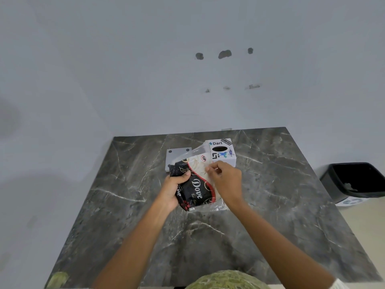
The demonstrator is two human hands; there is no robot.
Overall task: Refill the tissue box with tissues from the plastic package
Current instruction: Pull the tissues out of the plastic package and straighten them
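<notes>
A black, white and red plastic package (195, 184) of tissues, printed with the word "Dove", sits just below the centre of the frame, held tilted above a dark marble table (125, 205); its clear open end points toward the upper right; the left hand (174, 189) wraps around the package's lower left side, thumb pressed across the black front, fingers curled behind; the right hand (226, 180) comes in from the right, its fingertips (208, 168) pinched together on the white upper part of the package, wrist bent and knuckles up; both bare forearms reach up from the bottom edge of the frame; just behind the package, touching or nearly touching its open end, stands a white tissue box (221, 151) with stickers and a dark oval slot on top; a flat white plate (177, 153) with holes lies left of the box; a black bin (354, 180) stands on the floor at the right edge; a pale wall (145, 69) fills the upper half.
</notes>
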